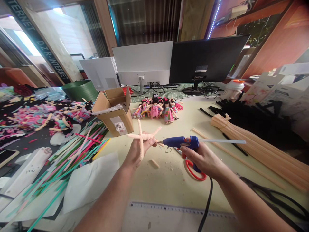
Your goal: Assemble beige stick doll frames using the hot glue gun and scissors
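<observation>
My left hand (140, 149) is closed around a peach pipe-cleaner doll body (141, 137), whose limbs stick out to the left, up, down and right. In my right hand (201, 156) is a blue hot glue gun (177, 142), with a clear glue stick (224, 141) jutting from its back. The gun's nozzle points left and meets the right end of the doll body by my left fingertips; whether they touch is hard to tell. Below the gun lie red-handled scissors (196, 172), partly hidden by my right hand. A short peach piece (154, 163) rests on the table under my left hand.
Finished dolls (155, 108) stand behind my hands beside an open cardboard box (118, 111). Coloured pipe cleaners (79, 149) spread at left. A peach pipe-cleaner bundle (256, 146) and black ones (238, 112) lie right. A ruler (173, 209) and the gun's black cord (208, 203) are in front.
</observation>
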Motion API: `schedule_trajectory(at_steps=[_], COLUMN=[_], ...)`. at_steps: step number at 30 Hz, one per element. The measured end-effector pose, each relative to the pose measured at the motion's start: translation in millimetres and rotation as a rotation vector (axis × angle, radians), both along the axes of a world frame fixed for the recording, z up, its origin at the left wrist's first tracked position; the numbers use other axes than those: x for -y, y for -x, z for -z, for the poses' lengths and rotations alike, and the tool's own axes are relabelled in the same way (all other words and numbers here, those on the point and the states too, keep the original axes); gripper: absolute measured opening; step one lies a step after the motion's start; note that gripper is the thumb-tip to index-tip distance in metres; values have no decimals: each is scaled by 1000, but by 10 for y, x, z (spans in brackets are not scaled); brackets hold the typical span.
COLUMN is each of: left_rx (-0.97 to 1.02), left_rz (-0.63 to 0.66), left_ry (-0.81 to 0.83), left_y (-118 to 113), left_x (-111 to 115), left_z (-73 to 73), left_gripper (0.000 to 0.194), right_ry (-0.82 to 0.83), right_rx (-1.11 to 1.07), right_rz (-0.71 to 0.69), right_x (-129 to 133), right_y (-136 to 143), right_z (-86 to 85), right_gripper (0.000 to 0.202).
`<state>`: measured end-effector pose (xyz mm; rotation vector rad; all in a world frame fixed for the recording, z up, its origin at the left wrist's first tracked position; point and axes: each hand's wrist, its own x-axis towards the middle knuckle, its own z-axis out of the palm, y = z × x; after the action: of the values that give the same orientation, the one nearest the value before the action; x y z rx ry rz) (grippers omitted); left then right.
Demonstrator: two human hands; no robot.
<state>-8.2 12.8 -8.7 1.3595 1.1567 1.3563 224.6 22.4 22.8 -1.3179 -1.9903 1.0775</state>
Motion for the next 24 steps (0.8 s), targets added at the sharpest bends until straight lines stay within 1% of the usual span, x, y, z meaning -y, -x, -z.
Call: schedule_trajectory(at_steps=[4,9,16,24], left_rx=[-12,15,-5,-27], left_rz=[10,-8,4,-6], left_ry=[1,16,-11,-4], left_y=[9,7,-1,-3], left_x=[-4,-18,-5,-4], left_z=[16,43,-1,1], left_gripper=[18,20,18,19], right_ry=[0,3,-13,-23], right_rx=[0,-8,-14,-12], right_rz=[3,9,1,-5], right_x=[5,10,4,7], right_y=[1,6,1,6], right_z=[4,2,18,6], right_gripper=[37,35,34,33])
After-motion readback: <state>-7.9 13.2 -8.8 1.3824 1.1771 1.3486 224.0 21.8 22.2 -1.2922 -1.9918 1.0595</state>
